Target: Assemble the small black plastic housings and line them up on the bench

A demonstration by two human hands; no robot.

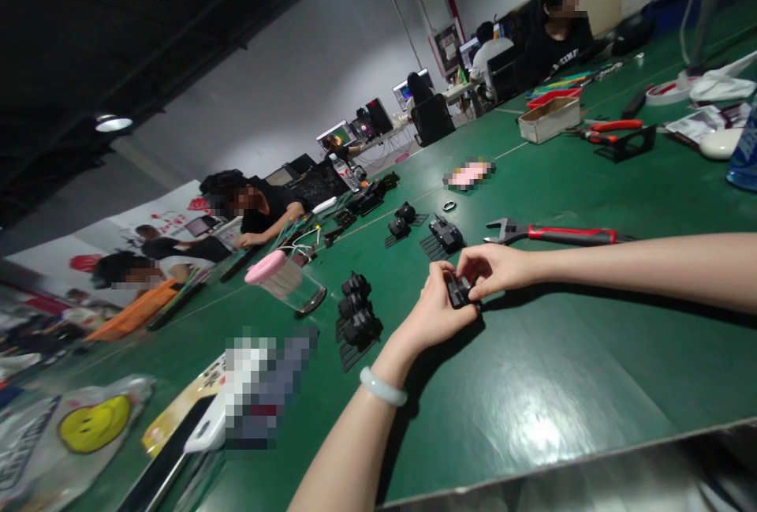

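Both hands meet over the green table around one small black plastic part (458, 289). My left hand (438, 307), with a pale bangle (383, 387) on its wrist, is closed on the part's near left side. From the right, my right hand (494, 269) pinches the same part between thumb and fingers, which hide much of it. Just beyond my hands lies a black part with comb-like prongs (445, 236). Similar black pronged parts (358, 315) lie to the left, and more (402, 222) farther back. An adjustable wrench (556, 234) with red-and-black handle rests behind my right forearm.
A pink-lidded clear jar (284, 283) stands left on the green table (568, 362). Packets and a smiley bag (95, 425) lie at the near left. Red-handled pliers (615, 127), a small box (550, 119) and a blue bottle (745, 153) are at the right. Other people sit around the table.
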